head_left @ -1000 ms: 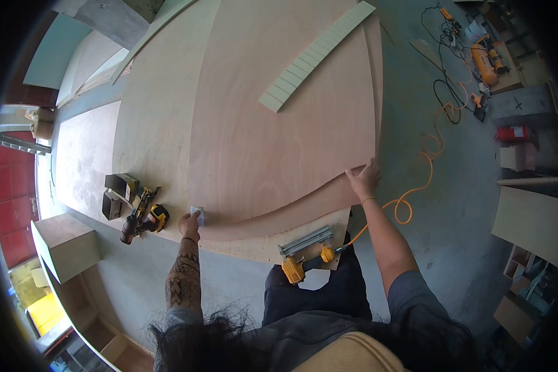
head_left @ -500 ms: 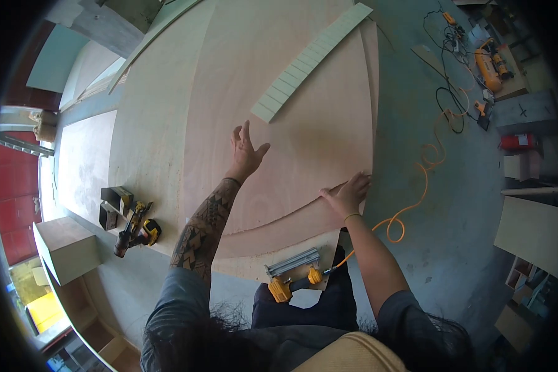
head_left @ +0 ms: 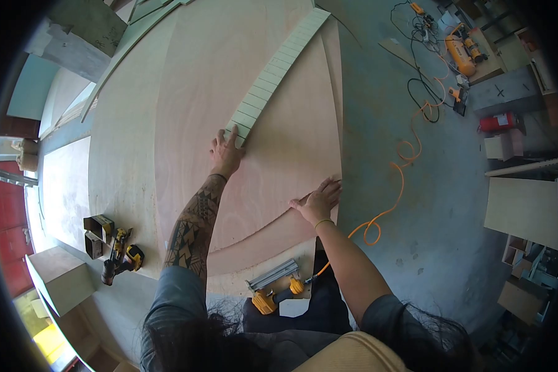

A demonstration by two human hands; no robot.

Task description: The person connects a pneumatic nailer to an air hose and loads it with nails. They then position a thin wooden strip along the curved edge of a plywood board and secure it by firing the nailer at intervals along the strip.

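My left hand (head_left: 226, 154) is at the near end of a long, pale strip scored with crosswise lines (head_left: 266, 80). Its index finger lies over the strip and the thumb sits along the right edge, closing on that end. My right hand (head_left: 319, 201) lies on the reddish plywood sheet (head_left: 192, 118) beside its right edge, thumb stretched left and fingers flat. A rough curved edge (head_left: 254, 232) runs left from under this hand. Close to my lap, a yellow nail gun (head_left: 276, 290) lies on its side on the plywood.
An orange air hose (head_left: 403, 186) loops over the floor on the right towards an orange compressor (head_left: 460, 51). On the left are a yellow-and-black cordless drill (head_left: 123, 257), small boxes (head_left: 98, 235) and a wooden cabinet box (head_left: 59, 279). A red cylinder (head_left: 497, 122) lies far right.
My left hand has moved forward from open air onto the strip's near end. My right hand stays near the sheet's right edge, its fingers flatter. The whole view has shifted and turned slightly.
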